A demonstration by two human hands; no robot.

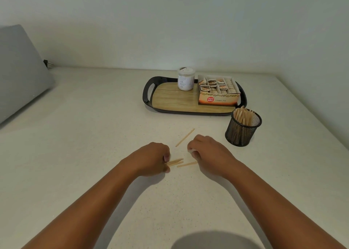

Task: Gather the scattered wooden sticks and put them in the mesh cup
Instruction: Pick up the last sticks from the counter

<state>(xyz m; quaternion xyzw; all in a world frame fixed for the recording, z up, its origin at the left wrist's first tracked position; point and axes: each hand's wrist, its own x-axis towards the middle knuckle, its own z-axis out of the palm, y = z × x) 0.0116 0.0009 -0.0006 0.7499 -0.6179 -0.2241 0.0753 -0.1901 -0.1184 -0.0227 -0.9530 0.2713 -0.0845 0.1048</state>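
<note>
On the pale counter, our left hand is pinching light, stiff wooden sticks at their ends, while our right hand is curling, its grip unclear, near the mesh cup.

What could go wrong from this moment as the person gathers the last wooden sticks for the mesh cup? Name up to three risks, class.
1. The left hand pinches a few sticks near their ends only; they might slip or fan out when lifted.
2. The mesh cup already looks crowded with sticks, so new ones could catch on those and fall outside.
3. The pale lone stick blends into the counter and could be missed.
</note>
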